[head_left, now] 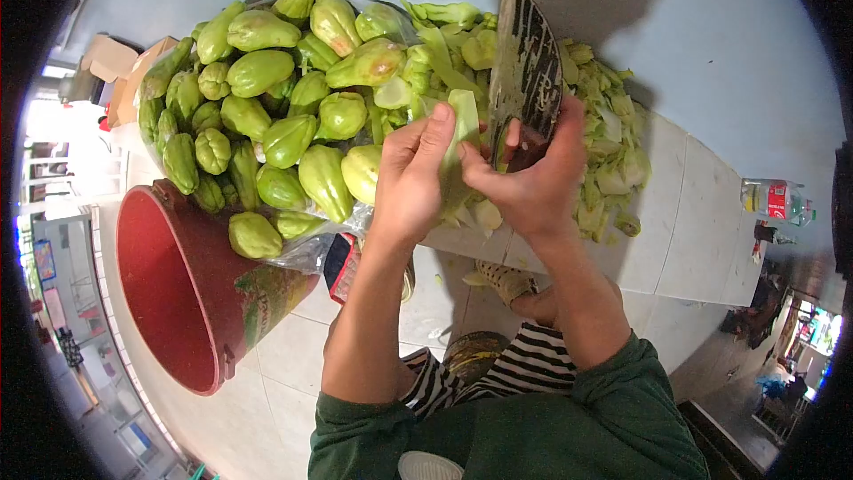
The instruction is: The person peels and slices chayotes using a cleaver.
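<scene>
In the middle of the view my left hand (410,176) is closed around a pale green, partly peeled chayote (460,120), thumb along its side. A broad cleaver (522,67) with a dark, stained blade stands upright in my right hand (535,187). The fingers of that hand wrap its lower end, and the thumb reaches close to the chayote. Whole green chayotes (260,73) lie heaped on a clear plastic bag to the left of my hands. Behind and to the right spreads a pile of pale green peelings and cut pieces (613,147).
A red bucket (169,289) lies tipped on the tiled floor (284,347) at the left, its mouth facing left. Cardboard boxes (147,67) stand beyond the heap. At the right is a plastic bottle (778,201) with a red label, near the blue wall (737,62).
</scene>
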A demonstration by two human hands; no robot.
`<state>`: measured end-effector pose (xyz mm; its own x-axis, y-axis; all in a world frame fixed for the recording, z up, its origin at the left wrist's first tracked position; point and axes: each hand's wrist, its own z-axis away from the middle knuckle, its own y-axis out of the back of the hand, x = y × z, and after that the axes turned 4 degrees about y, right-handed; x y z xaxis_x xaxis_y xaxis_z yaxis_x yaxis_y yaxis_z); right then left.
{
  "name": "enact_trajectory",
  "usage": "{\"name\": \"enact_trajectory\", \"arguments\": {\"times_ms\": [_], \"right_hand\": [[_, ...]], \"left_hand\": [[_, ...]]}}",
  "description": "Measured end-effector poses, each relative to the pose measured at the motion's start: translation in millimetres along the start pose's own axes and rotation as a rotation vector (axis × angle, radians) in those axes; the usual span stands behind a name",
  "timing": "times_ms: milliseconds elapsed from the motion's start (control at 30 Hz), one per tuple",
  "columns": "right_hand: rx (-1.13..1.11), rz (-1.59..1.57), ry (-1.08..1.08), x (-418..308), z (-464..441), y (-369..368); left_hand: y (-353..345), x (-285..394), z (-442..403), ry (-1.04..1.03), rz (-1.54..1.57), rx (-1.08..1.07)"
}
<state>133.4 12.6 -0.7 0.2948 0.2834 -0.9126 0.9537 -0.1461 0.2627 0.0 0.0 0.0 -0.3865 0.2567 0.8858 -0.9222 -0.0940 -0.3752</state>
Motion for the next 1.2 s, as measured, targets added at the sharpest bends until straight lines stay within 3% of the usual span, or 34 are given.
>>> {"name": "enact_trajectory", "arguments": {"times_ms": [200, 267, 400, 500, 567, 700, 767, 1100, 1200], "right_hand": [[0.041, -0.015, 0.078, 7, -4, -2], [0.069, -0.082, -0.101, 2, -7, 1], [0.072, -0.142, -0.118, 3, -10, 5], [-0.011, -0.209, -0.186, 3, -9, 7], [-0.108, -0.224, -0.174, 0, -9, 8], [-0.177, -0.14, -0.188, 8, -7, 6], [-0.165, -0.152, -0.165, 10, -8, 5], [-0.184, -0.135, -0.255, 1, -5, 4], [-0.159, -0.266, -0.282, 6, -3, 3]], "left_hand": [[1, 0, 0, -0.043, -0.103, 0.002], [-2, 7, 6, 0.011, -0.089, 0.047], [2, 8, 5, 0.09, -0.025, -0.008], [-4, 10, 4, 0.074, 0.033, 0.026], [-7, 9, 2, 0.121, 0.198, 0.178], [7, 8, 0, 0.125, 0.29, 0.1], [13, 10, -2, 0.115, 0.19, 0.045], [11, 21, -1, 0.097, 0.42, 0.059], [13, 20, -2, 0.123, 0.468, 0.035]]}}
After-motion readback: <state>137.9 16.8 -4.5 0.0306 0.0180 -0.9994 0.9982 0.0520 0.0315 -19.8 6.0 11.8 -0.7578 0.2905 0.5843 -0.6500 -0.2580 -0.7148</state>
